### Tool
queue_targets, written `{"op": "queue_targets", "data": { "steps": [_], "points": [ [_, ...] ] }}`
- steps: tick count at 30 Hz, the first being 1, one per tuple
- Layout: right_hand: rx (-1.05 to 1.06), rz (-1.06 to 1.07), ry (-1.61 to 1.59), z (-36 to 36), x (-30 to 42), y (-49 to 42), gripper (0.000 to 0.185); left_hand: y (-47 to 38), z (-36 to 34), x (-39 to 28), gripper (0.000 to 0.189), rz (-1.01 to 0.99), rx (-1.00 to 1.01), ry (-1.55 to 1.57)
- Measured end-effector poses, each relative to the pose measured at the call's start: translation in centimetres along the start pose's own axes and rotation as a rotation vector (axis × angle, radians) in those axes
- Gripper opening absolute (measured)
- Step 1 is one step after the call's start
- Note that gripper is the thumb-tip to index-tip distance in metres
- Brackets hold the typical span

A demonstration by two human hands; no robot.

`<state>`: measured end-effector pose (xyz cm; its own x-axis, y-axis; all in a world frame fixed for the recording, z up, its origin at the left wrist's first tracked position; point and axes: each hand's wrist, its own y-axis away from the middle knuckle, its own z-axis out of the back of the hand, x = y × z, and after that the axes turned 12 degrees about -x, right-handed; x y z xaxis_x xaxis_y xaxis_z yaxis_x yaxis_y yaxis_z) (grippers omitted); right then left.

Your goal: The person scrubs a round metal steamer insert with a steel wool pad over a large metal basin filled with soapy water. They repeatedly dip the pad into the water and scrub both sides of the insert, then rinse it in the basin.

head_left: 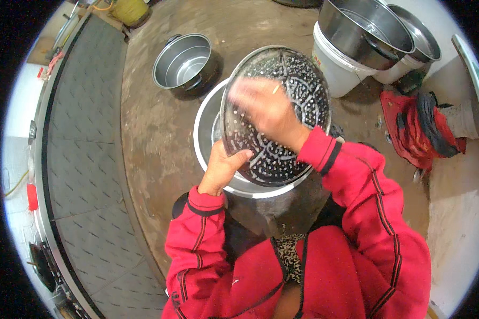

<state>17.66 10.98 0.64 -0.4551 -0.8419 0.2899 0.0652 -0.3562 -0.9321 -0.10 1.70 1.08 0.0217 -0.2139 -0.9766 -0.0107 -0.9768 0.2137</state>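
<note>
A round perforated metal steamer tray (303, 95) is tilted over a wide metal basin (200, 147) in front of me. White suds or droplets dot its dark, hole-pierced face. My left hand (225, 163) grips the tray's near left rim, its thumb lying over the face and its other fingers hidden behind. Across the upper left of the face lies my right hand (265, 105), its fingers bent and smeared by motion. Whether anything is under those fingers cannot be made out. The tray covers much of the basin's inside.
A two-handled steel pot (185, 62) stands on the concrete floor (155, 139) at the upper left. At the upper right, a large steel pot (363, 30) rests on a white bucket (333, 67). Red and black cloth (415, 127) hangs at right. A grey-panelled cabinet (87, 159) lines the left.
</note>
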Motion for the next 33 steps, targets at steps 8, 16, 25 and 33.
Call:
{"op": "queue_targets", "data": {
  "steps": [8, 16, 25, 33],
  "points": [
    [0.022, -0.08, -0.15, -0.7, 2.9, 1.5, 0.032, -0.2, 1.0, 0.5, 0.024, -0.061, -0.056, 0.067],
    [-0.191, -0.46, 0.411, 1.6, -6.2, 0.9, 0.032, 0.5, 1.1, -0.4, 0.029, -0.054, -0.095, 0.043],
    [-0.106, -0.166, 0.222, 1.5, -4.7, -0.6, 0.033, 0.8, 1.9, -0.4, 0.046, -0.085, -0.161, 0.249],
    [0.008, -0.028, -0.049, -0.1, 0.5, -0.5, 0.032, 1.1, 1.7, -0.5, 0.032, -0.08, -0.165, 0.126]
  ]
}}
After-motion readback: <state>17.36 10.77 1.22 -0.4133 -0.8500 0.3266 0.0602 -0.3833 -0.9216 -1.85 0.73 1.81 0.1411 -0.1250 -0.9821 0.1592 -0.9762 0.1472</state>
